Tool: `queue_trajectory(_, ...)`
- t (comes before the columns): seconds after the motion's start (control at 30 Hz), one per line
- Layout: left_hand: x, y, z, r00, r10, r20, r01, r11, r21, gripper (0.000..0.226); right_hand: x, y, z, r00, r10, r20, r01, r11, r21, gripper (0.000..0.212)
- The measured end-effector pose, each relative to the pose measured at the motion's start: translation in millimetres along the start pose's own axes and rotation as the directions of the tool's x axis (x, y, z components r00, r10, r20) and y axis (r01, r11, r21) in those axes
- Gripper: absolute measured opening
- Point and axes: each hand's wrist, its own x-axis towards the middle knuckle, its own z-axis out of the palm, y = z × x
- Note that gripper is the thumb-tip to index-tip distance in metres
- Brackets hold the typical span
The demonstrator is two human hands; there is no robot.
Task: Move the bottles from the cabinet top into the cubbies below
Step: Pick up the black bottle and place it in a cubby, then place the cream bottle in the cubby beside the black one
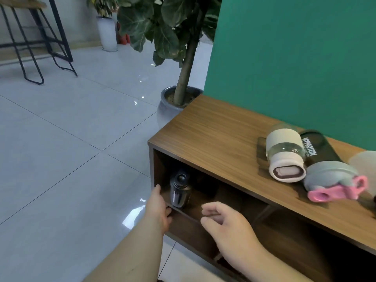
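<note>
A dark metallic bottle (pixel 180 189) stands upright in the leftmost cubby of the wooden cabinet (pixel 213 129). My left hand (pixel 159 207) rests at the cubby's front edge just left of that bottle, fingers apart, holding nothing. My right hand (pixel 225 224) hovers open in front of the cubby, right of the bottle and apart from it. On the cabinet top at the right lie a clear bottle with a cream sleeve (pixel 284 153), a dark shaker bottle with white lettering (pixel 314 147) and a grey bottle with a pink cap (pixel 333 182).
A green wall (pixel 295 58) backs the cabinet. A potted tree in a grey pot (pixel 171 102) stands just beyond the cabinet's left end. Black metal stools (pixel 30 43) and a white planter (pixel 107 33) are far across the tiled floor. Another pale object (pixel 366 165) is cut off at the right edge.
</note>
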Motion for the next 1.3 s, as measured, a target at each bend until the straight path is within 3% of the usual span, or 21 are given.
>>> queue_trajectory(0.1, -28, -1, 2, 0.995, -0.004, 0.096, -0.002, 0.998, 0.060, 0.067, -24, -15, -44, 0.957, -0.227, -0.181, 0.213, 0.972, -0.095, 0.022)
queue_trajectory(0.17, -46, -4, 3, 0.989, -0.001, 0.149, -0.013, 0.996, 0.090, 0.063, -28, -24, -73, 0.854, -0.382, -0.353, 0.319, 0.921, -0.225, 0.025)
queue_trajectory(0.23, -64, -8, 5, 0.982, 0.011, 0.188, -0.029, 0.995, 0.095, 0.061, -21, -29, -101, 0.746, -0.470, -0.473, 0.295, 0.869, -0.398, 0.037)
queue_trajectory(0.3, -80, -12, 9, 0.970, 0.031, 0.240, -0.058, 0.993, 0.105, 0.061, -5, -32, -123, 0.698, -0.469, -0.541, 0.167, 0.841, -0.514, 0.056)
queue_trajectory(0.43, -108, -20, 13, 0.945, 0.057, 0.323, -0.102, 0.987, 0.125, 0.060, 25, -34, -141, 0.778, -0.304, -0.550, -0.083, 0.817, -0.570, 0.081)
queue_trajectory(0.57, -124, -26, 7, 0.939, 0.064, 0.337, -0.114, 0.985, 0.133, 0.060, 39, -35, -140, 0.816, -0.218, -0.535, -0.218, 0.743, -0.633, 0.078)
queue_trajectory(0.67, -127, -23, 3, 0.943, 0.078, 0.324, -0.124, 0.985, 0.122, 0.059, 42, -31, -139, 0.826, -0.153, -0.543, -0.255, 0.757, -0.601, 0.081)
queue_trajectory(0.87, -127, -23, 3, 0.958, 0.068, 0.279, -0.103, 0.988, 0.111, 0.058, 4, -42, -123, 0.846, -0.204, -0.492, -0.074, 0.870, -0.487, 0.077)
queue_trajectory(1.1, -120, -26, 8, 0.971, 0.085, 0.223, -0.100, 0.993, 0.055, 0.061, -70, -50, -85, 0.832, -0.463, -0.308, 0.355, 0.868, -0.346, 0.054)
queue_trajectory(1.2, -117, -31, 9, 0.972, 0.039, 0.231, -0.048, 0.998, 0.031, 0.057, -74, -39, -70, 0.885, -0.427, -0.187, 0.346, 0.870, -0.351, 0.060)
queue_trajectory(1.3, -112, -46, 14, 0.978, -0.030, 0.209, 0.005, 0.992, 0.123, 0.052, -64, -17, -53, 0.907, -0.398, -0.136, 0.315, 0.856, -0.410, 0.070)
